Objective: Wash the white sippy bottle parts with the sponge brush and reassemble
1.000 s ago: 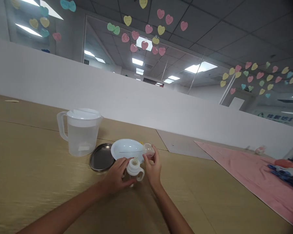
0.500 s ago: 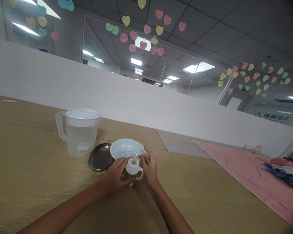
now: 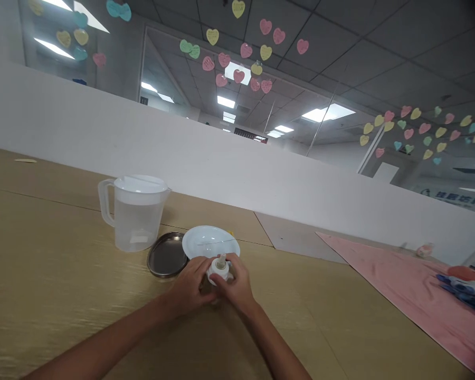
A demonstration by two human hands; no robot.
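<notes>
A baby bottle (image 3: 218,269) with a white collar and a pale teat stands upright between my hands, near the middle of the view. My left hand (image 3: 190,283) is closed round its left side. From the right, my right hand (image 3: 238,284) grips the collar, its thumb in front and its fingers behind. Most of the bottle's body and its handles are hidden by my hands. Just behind the bottle sits a white bowl (image 3: 206,235), and a round dark metal dish (image 3: 167,256) lies to the left of it.
A clear plastic jug (image 3: 138,219) of liquid stands at the back left. On the right a pink cloth (image 3: 404,279) covers part of the table, with a blue and orange bundle (image 3: 465,285) on it. A white wall (image 3: 221,163) runs along the back.
My right hand held a clear cap beside the teat; now it has closed round the collar and the cap is out of sight. My left hand stays on the bottle. The view has shifted slightly.
</notes>
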